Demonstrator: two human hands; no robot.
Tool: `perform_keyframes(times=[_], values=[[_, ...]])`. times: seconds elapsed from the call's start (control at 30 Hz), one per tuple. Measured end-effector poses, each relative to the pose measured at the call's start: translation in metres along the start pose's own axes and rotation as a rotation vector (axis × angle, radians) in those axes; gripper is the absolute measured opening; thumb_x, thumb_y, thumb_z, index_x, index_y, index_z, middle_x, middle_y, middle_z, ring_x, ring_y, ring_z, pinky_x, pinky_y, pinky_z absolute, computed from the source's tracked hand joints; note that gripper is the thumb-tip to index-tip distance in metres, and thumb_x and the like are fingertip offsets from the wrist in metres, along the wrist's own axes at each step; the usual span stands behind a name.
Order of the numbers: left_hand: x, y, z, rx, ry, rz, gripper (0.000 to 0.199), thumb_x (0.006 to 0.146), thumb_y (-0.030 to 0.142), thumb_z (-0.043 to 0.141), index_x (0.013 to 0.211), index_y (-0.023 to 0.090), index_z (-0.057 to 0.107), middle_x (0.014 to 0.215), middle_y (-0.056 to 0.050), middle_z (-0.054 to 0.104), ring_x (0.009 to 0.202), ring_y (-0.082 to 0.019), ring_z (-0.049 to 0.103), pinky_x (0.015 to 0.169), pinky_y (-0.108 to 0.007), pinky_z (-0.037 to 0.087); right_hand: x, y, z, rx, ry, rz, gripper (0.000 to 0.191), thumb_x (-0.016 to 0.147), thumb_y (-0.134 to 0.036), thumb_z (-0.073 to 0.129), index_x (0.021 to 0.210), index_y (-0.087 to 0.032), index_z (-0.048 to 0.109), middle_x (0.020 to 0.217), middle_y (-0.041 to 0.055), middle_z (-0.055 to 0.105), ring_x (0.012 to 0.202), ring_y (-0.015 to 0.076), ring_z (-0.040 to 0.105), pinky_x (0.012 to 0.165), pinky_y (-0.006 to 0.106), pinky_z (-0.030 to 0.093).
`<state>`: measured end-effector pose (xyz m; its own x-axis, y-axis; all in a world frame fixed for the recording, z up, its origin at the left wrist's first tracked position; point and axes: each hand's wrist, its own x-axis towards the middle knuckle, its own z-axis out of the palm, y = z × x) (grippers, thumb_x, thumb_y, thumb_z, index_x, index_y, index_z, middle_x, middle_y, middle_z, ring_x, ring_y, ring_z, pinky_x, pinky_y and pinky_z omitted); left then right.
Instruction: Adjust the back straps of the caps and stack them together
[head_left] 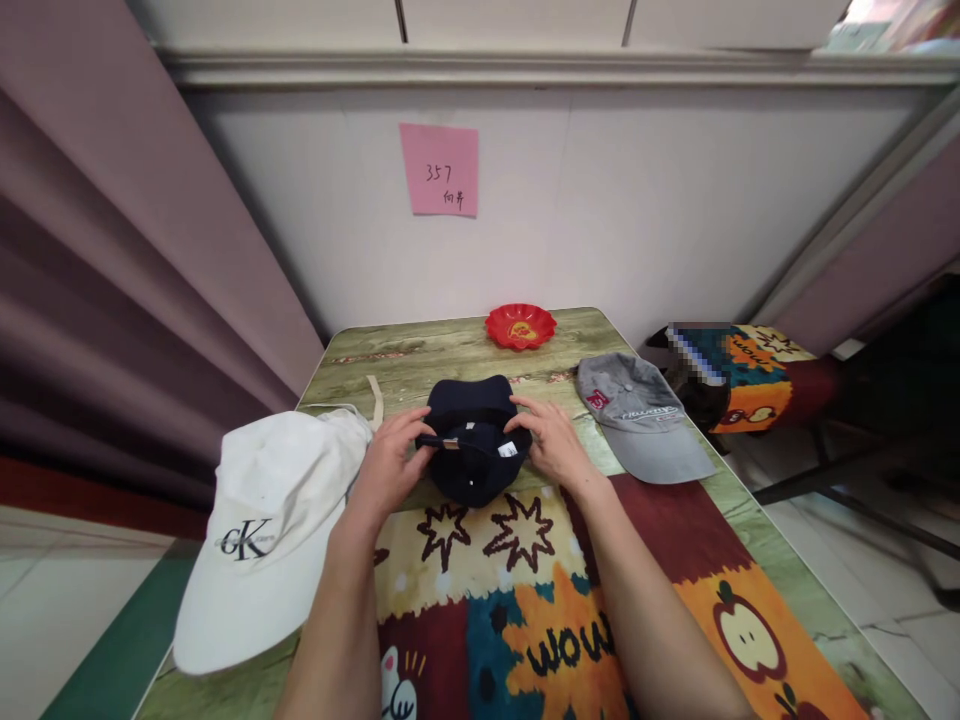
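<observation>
Your forearms come in from the near edge of the table (420, 360) and meet at the navy cap (475, 440), which sits upside down about mid-table, just past the far edge of the patterned mat (675, 540). Your left hand (390, 465) is closed on the cap's left side, fingers pinching the rear strap; your right hand (551, 440) grips the right side, fingertips curled over the rim by a small white label whose print is too small to read. The white cap (259, 530) at the left edge reads "CK"; the grey cap (645, 420) near the right edge carries a red badge and pale script you can't make out. The mat shows "wow". A pink note (439, 169) on the wall reads "357". A red dish (520, 326) sits at the far edge, well apart, with bare tabletop between.
</observation>
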<state>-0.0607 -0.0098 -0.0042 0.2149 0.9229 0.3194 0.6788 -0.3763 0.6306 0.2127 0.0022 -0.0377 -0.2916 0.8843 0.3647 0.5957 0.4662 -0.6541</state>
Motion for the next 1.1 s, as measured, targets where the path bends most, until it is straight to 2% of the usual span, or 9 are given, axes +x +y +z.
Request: perform_keyframes(times=[0.1,0.23,0.43,0.57,0.7,0.8,0.9,0.97,1.1], values=[[-0.005,0.021,-0.016,-0.474,0.096,-0.115,0.020,0.080,0.032,0.069,0.093,0.019,0.074,0.105,-0.008,0.076,0.107,-0.029,0.067,0.105,-0.047,0.046,0.002,-0.016,-0.017,0.392,0.098,-0.020,0.019,0.082,-0.017,0.063,0.097,-0.023,0.073,0.125,0.0058,0.068,0.120,0.0270,0.059,0.109,0.049,0.037],[-0.010,0.039,-0.021,-1.114,0.297,-0.322,0.037,0.072,0.039,0.079,0.102,0.020,0.073,0.095,-0.005,0.078,0.089,-0.025,0.074,0.086,-0.036,0.059,0.002,-0.046,-0.031,1.042,0.109,0.165,0.024,0.088,-0.037,0.066,0.106,-0.022,0.072,0.101,0.0034,0.075,0.095,0.0211,0.069,0.088,0.034,0.053],[-0.009,0.055,0.014,-1.568,0.269,-0.573,0.042,0.091,0.057,0.050,0.102,0.025,0.075,0.102,-0.002,0.078,0.117,-0.026,0.065,0.103,-0.041,0.052,0.011,-0.071,-0.005,1.500,0.237,0.508,0.026,0.072,-0.032,0.082,0.092,-0.019,0.071,0.084,0.0015,0.077,0.088,0.0214,0.072,0.084,0.033,0.057],[-0.009,0.069,0.021,-1.698,0.141,-0.678,0.038,0.091,0.044,0.051,0.110,0.019,0.073,0.108,-0.005,0.077,0.121,-0.029,0.063,0.107,-0.046,0.047,0.011,-0.063,0.005,1.582,0.283,0.673,0.018,0.078,-0.029,0.075,0.092,-0.018,0.070,0.085,0.0028,0.078,0.093,0.0215,0.073,0.089,0.034,0.056],[-0.010,0.076,0.005,-1.775,0.039,-0.785,0.043,0.096,0.039,0.043,0.121,0.015,0.069,0.113,-0.009,0.075,0.121,-0.030,0.062,0.110,-0.049,0.044,-0.012,-0.067,0.000,1.818,0.064,0.789,0.028,0.093,-0.039,0.056,0.101,-0.015,0.068,0.088,0.0061,0.078,0.095,0.0228,0.074,0.088,0.039,0.058],[-0.014,0.077,-0.003,-1.821,0.120,-0.800,0.050,0.098,0.042,0.036,0.131,0.016,0.063,0.114,-0.009,0.075,0.122,-0.030,0.061,0.111,-0.049,0.041,-0.049,-0.091,0.000,1.957,-0.013,0.867,0.029,0.095,-0.037,0.055,0.104,-0.013,0.067,0.089,0.0073,0.078,0.091,0.0216,0.075,0.084,0.036,0.059],[-0.023,0.078,0.006,-1.839,0.194,-0.777,0.054,0.098,0.045,0.036,0.136,0.013,0.058,0.116,-0.012,0.074,0.122,-0.030,0.061,0.113,-0.051,0.037,-0.090,-0.120,0.004,1.989,0.237,1.021,0.017,0.088,-0.020,0.065,0.104,-0.015,0.068,0.092,0.0039,0.079,0.083,0.0148,0.075,0.077,0.024,0.060],[-0.032,0.080,0.020,-1.842,0.126,-0.744,0.056,0.098,0.049,0.037,0.137,0.014,0.058,0.117,-0.013,0.073,0.122,-0.031,0.061,0.113,-0.051,0.037,-0.110,-0.134,0.001,1.999,0.417,1.057,0.021,0.085,-0.015,0.068,0.106,-0.015,0.068,0.095,0.0036,0.079,0.082,0.0132,0.075,0.075,0.021,0.060],[-0.056,0.091,0.056,-1.795,-0.024,-0.612,0.060,0.098,0.059,0.034,0.125,0.017,0.066,0.111,-0.012,0.075,0.112,-0.028,0.067,0.105,-0.045,0.047,-0.126,-0.135,-0.024,1.992,0.502,0.979,0.028,0.084,-0.016,0.067,0.112,-0.014,0.067,0.101,0.0070,0.078,0.086,0.0168,0.075,0.077,0.026,0.062]])
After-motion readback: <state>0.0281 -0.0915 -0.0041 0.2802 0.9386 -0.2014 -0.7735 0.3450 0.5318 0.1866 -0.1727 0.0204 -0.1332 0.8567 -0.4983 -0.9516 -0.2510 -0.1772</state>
